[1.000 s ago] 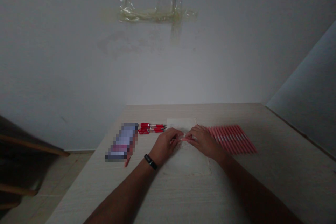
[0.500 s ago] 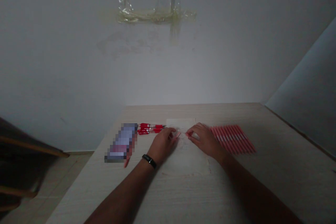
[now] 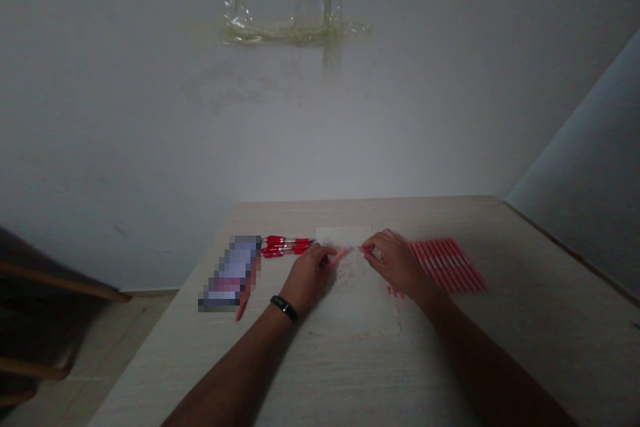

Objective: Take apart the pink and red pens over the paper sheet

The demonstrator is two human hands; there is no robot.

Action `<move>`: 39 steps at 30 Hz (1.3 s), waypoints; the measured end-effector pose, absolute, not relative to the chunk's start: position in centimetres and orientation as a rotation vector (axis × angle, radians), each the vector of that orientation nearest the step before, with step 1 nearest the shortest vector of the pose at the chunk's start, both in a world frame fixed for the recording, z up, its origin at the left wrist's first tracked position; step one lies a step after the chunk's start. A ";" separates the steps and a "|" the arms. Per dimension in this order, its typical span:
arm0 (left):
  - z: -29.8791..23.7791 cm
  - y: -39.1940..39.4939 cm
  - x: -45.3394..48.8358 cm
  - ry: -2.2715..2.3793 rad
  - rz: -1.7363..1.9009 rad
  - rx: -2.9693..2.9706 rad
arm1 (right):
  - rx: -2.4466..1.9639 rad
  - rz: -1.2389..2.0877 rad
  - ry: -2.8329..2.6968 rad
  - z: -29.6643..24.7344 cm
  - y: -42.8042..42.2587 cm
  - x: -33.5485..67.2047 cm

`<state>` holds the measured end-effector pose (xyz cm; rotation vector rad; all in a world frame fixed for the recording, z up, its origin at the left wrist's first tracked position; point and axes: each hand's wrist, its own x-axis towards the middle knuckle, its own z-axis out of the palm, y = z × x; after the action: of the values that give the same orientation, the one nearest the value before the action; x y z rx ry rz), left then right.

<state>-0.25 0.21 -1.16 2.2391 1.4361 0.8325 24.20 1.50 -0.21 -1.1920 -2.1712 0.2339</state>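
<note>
My left hand [image 3: 311, 272], with a dark band on its wrist, is closed around a pink pen [image 3: 341, 255]. The pen's front end sticks out to the right, over a white sheet of paper [image 3: 355, 313]. Opposite it, my right hand [image 3: 393, 259] pinches a small pink piece [image 3: 361, 249]; the fingers partly hide it, and its exact kind is too small to make out. A short gap lies between the piece and the pen. Beyond my left fingers lie several red pens [image 3: 287, 241]. Beside my right hand, several pink pens [image 3: 447, 265] lie in a neat row.
A pixelated phone-like object [image 3: 233, 270] lies on the left of the wooden table [image 3: 240, 380], with a pink pen [image 3: 242, 307] along its right side. Behind the table stands a grey wall [image 3: 400, 133] with clear tape on it. Small pink bits [image 3: 395, 292] show under my right wrist.
My right hand has shifted slightly right with the small pink piece, widening the gap from the pen. My left hand has stayed nearly in place, and more of its pen shows.
</note>
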 end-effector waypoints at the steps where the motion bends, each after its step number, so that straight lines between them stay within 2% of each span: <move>1: -1.0 0.2 -0.3 1.433 0.851 2.233 | -1.210 0.221 -2.167 -0.2 1.7 24.5; 23: -0.2 0.2 -0.7 1.417 0.914 2.299 | -1.151 0.102 -2.227 -0.6 2.8 26.2; 39: -0.7 0.6 -0.7 1.277 0.895 2.319 | -1.001 0.288 -2.146 -1.0 1.9 24.6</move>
<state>-0.73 0.58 -0.65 2.3188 1.2766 0.8952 24.58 1.85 -1.00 -1.0010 -2.1460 0.2884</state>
